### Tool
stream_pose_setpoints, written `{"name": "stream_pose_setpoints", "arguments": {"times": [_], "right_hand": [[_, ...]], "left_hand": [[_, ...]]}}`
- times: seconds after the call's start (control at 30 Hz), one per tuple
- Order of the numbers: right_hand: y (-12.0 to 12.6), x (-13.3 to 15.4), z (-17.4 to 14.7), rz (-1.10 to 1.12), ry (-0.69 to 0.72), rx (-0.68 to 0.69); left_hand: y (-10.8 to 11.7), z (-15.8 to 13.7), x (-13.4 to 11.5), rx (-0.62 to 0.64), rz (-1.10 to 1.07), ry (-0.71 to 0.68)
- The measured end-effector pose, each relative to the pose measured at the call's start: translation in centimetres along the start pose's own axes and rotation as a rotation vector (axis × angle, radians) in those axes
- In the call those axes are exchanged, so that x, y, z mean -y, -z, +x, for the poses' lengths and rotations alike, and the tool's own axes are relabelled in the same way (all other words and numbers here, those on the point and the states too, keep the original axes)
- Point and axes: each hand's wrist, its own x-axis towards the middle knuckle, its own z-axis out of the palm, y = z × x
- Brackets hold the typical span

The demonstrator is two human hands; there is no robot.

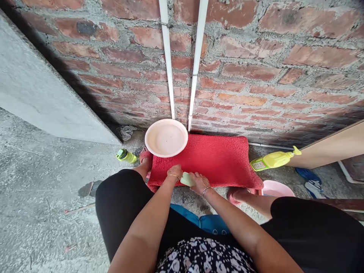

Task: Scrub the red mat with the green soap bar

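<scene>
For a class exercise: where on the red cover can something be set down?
Free: red cover, middle and right, between pink basin and yellow bottle. Crowded: near edge, by left hand, right hand and pale green object.

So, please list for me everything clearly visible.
mat: 1, red, centre
bar: 1, pale green, mat's near edge
basin: 1, pale pink, centre left
second basin: 1, pink, right
pump bottle: 1, yellowish, right
small bottle: 1, green, left
brick wall: 1, red, ahead
pipes: 2, white, at wall
slab: 1, grey, left
board: 1, tan, right
floor: 1, grey, below
sandals: 2, pink, beside mat
fabric: 1, teal, bottom centre
legs: 2, black trousers, below
left hand: 1, gold bangle, bar's left
right hand: 1, silver bangle, bar's right
</scene>
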Motion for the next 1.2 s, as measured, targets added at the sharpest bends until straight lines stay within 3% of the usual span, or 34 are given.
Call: {"name": "stream_pose_setpoints", "arguments": {"times": [0.1,0.23,0.37,0.47,0.7,0.8,0.93,1.07,1.2], "right_hand": [[0.4,-2.9,-1.2,0.021,-0.092,-0.032],[1.3,-7.0,-3.1,0.050,-0.320,-0.049],[2.1,-8.5,-4.2,0.042,-0.452,-0.058],[2.5,-7.0,-4.0,0.047,-0.427,-0.068],[1.5,0.6,-0.8,0.000,-0.150,-0.040],[1.1,1.1,-0.2,-0.022,-0.119,-0.026],[1.6,-2.1,-1.5,-0.002,-0.207,-0.046],[2.6,-6.3,-3.8,0.106,-0.420,-0.073],[2.5,-8.4,-4.5,0.310,-0.580,-0.150]], "left_hand": [[-0.1,0.1,-0.4,0.013,-0.014,-0.008],[-0.5,0.4,-0.7,0.036,-0.030,-0.033],[-0.7,0.6,-1.1,0.050,-0.046,-0.047],[-0.7,0.9,-1.1,0.048,-0.055,-0.046],[-0.8,1.3,-0.3,0.023,-0.046,-0.056],[-0.9,1.4,-0.2,0.012,-0.038,-0.059],[-1.1,1.5,-0.4,0.000,-0.031,-0.067],[-1.5,1.6,-1.0,-0.001,-0.028,-0.077],[-2.3,1.5,-1.9,0.005,-0.063,-0.100]]}}
